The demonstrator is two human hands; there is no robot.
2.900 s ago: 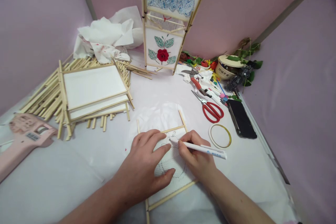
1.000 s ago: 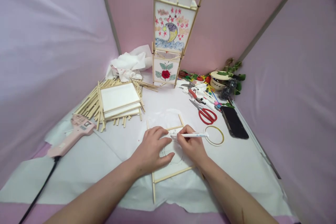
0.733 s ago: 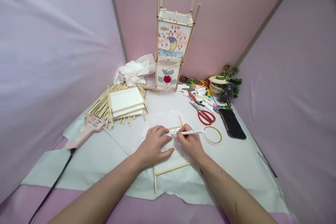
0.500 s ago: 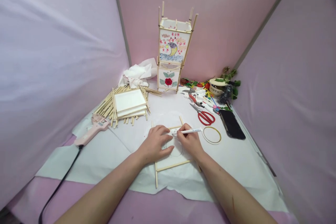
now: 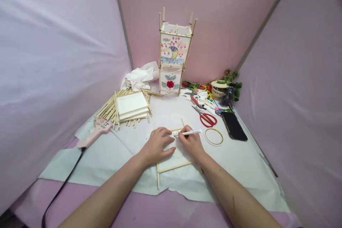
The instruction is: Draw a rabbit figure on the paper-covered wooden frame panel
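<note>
Our right grip (image 5: 191, 143) pinches a white pen (image 5: 193, 132) over the stick-framed sheet (image 5: 171, 162); our left grip (image 5: 157, 146) rests there, fingers spread.

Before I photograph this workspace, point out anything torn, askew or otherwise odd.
The white sheet has a ragged front edge with a jagged step just below the framed panel, as if torn. The stacked frames sit out of line with one another on loose sticks.

We've a lane on white sheet (image 5: 162, 111) betw. stick-and-paper tower (image 5: 173, 50) & pale wooden-stick frame (image 5: 175, 167); R blocked by red-handled metal scissors (image 5: 202, 114), round yellow ring (image 5: 222, 137); L by stacked white-panelled wooden frames (image 5: 132, 103).
</note>
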